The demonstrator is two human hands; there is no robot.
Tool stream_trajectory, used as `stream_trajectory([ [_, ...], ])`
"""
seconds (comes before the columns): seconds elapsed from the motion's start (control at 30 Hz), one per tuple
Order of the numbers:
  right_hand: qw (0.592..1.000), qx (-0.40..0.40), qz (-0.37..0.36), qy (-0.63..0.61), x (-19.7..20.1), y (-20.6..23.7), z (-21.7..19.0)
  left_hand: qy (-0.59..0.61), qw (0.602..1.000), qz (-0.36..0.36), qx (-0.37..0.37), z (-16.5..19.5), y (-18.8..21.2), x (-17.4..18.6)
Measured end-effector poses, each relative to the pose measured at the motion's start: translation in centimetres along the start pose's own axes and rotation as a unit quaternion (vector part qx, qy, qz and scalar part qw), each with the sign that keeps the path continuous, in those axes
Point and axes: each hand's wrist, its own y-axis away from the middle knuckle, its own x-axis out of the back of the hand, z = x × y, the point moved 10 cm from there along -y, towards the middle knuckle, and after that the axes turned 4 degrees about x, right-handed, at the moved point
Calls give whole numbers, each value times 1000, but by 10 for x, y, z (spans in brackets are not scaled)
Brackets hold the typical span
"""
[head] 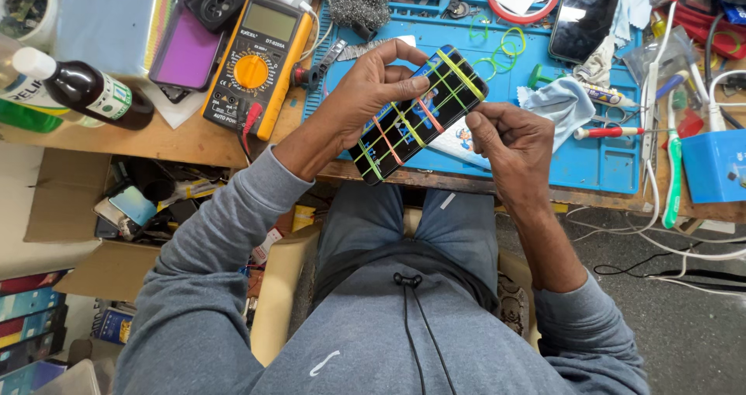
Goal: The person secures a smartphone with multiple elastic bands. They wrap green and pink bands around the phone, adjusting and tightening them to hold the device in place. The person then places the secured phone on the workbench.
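Note:
A black smartphone [417,115] is held tilted above the front edge of a blue work mat [590,170]. Several green, yellow and orange rubber bands cross its screen both ways. My left hand [365,92] grips the phone along its upper-left long side, fingers curled over the top edge. My right hand [509,142] sits at the phone's lower-right side, its fingertips pinching at a band near the edge. Loose green rubber bands [501,49] lie on the mat behind the phone.
A yellow multimeter [256,61] lies at the left, next to a dark bottle [85,92] and a purple phone [185,49]. Another dark phone [587,10], a blue cloth [556,104], a red-handled screwdriver [610,132], tweezers and a blue box [715,166] crowd the right. A cardboard box [93,208] stands below left.

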Motion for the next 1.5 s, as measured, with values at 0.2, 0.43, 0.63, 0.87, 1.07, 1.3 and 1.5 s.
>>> stream_trajectory([
  [0.2,999,-47,-12,-19,-2,-1,15,-110,990,30,-82,18,5,-1],
  [0.43,999,-36,-8,-23,-4,3,16,-133,983,44,-122,20,4,-4],
  [0.63,1000,-20,-10,-4,-1,5,15,-115,982,43,-147,20,5,-4],
  [0.87,1000,-19,-23,0,-10,3,-1,-111,987,20,-117,15,12,-16],
  [1.07,997,-34,-49,49,-2,8,17,-47,998,-13,-42,6,11,-21],
  [1.3,901,0,-46,432,138,108,-27,-6,995,37,-92,47,25,29],
  [1.5,828,-176,54,529,228,145,53,-44,987,71,-139,66,37,46],
])
